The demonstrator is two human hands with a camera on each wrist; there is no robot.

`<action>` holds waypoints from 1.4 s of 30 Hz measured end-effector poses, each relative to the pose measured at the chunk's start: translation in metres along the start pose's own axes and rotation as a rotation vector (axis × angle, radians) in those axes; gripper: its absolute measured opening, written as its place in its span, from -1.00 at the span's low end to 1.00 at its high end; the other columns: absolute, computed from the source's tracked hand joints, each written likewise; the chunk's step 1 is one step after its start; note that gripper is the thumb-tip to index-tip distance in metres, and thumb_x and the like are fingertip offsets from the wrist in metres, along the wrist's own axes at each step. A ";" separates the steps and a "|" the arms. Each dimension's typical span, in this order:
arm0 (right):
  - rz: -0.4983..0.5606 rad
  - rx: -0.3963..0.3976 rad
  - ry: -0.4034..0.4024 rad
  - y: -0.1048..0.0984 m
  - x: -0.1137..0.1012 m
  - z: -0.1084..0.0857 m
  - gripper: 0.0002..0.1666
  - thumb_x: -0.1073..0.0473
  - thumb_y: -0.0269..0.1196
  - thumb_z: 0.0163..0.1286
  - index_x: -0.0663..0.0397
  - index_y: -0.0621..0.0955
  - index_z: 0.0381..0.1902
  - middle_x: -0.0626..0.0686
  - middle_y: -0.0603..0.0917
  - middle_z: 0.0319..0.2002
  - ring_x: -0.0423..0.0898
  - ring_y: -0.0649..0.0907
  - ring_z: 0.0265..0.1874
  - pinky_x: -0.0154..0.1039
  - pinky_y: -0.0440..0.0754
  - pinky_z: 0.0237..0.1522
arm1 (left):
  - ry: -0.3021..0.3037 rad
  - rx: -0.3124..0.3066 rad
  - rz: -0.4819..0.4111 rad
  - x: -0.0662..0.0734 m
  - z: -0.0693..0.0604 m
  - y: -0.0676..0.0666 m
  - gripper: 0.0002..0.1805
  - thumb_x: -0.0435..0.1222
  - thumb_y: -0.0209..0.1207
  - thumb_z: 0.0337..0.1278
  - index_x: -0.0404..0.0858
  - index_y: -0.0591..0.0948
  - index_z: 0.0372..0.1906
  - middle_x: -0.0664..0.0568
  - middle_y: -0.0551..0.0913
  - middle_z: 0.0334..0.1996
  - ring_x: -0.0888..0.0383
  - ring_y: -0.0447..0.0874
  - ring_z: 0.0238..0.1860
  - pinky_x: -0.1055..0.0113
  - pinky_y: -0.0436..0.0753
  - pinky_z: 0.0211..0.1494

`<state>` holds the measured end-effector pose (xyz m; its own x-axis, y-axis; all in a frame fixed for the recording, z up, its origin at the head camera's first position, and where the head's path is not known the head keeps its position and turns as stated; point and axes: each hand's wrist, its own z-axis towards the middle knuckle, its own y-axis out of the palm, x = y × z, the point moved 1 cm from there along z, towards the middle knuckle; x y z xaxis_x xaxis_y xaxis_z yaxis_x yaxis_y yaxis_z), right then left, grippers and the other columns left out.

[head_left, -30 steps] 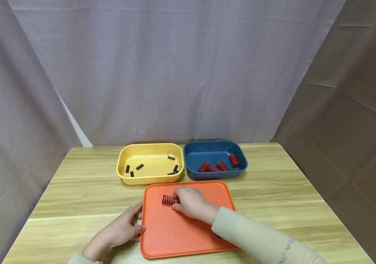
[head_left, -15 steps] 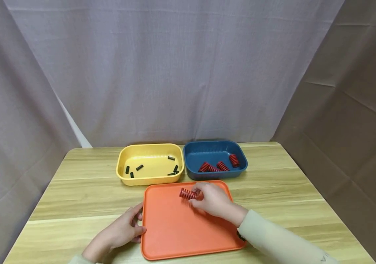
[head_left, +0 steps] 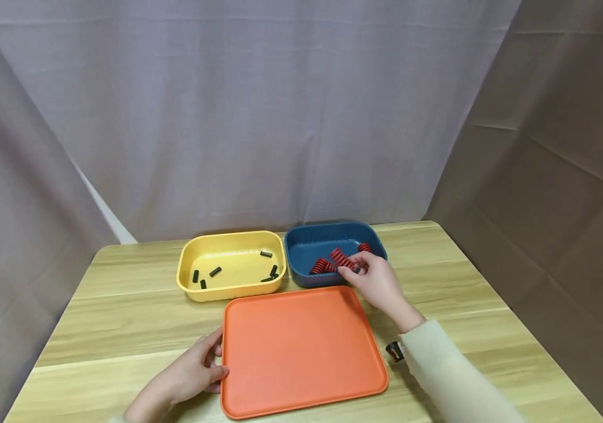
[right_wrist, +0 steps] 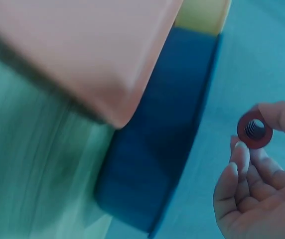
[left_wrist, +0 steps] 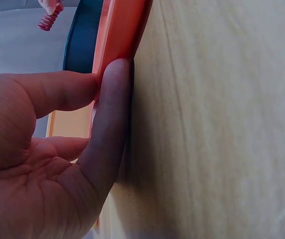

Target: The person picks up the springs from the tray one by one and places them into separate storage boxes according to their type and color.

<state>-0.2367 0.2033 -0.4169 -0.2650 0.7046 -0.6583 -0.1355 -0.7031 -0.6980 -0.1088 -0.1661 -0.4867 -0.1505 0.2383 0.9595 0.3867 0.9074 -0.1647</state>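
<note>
My right hand [head_left: 381, 286] pinches a red coil spring [head_left: 341, 258] between thumb and fingers, over the front of the blue bin [head_left: 301, 281]. In the right wrist view the spring [right_wrist: 255, 129] is seen end-on, its hollow core showing. Several more red springs [head_left: 318, 267] lie inside the bin, partly behind the hand and the held spring. My left hand [head_left: 187, 376] grips the left edge of the orange tray [head_left: 301, 352]. Seen from the left wrist, thumb and fingers meet the tray's rim [left_wrist: 113, 45], a finger lying along its outer side.
A yellow bin [head_left: 233, 292] with several small black springs [head_left: 215, 272] stands against the blue bin's left side. Both bins are behind the tray on the wooden table [head_left: 121, 329]. Grey curtains [head_left: 227, 117] hang behind and at the sides.
My right hand has lifted the red spring off the tray and carried it right and away from me, over the blue bin. The left hand keeps its hold on the tray; the head view has shifted slightly.
</note>
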 end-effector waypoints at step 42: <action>-0.436 -0.107 0.181 0.007 0.051 0.058 -0.62 -0.03 0.25 0.33 0.17 0.65 -0.11 0.17 0.68 -0.26 0.12 0.63 -0.32 0.04 0.55 -0.36 | -0.003 -0.035 -0.067 -0.001 0.000 0.003 -0.05 -0.60 0.19 0.09 -0.37 -0.07 0.51 -0.17 0.22 -0.13 0.08 0.45 -0.37 0.09 0.66 -0.43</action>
<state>-0.3064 0.2285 -0.4388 -0.0332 0.9434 -0.3301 -0.0955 -0.3318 -0.9385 -0.1076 -0.1638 -0.4884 -0.1800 0.1781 0.9674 0.4069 0.9089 -0.0916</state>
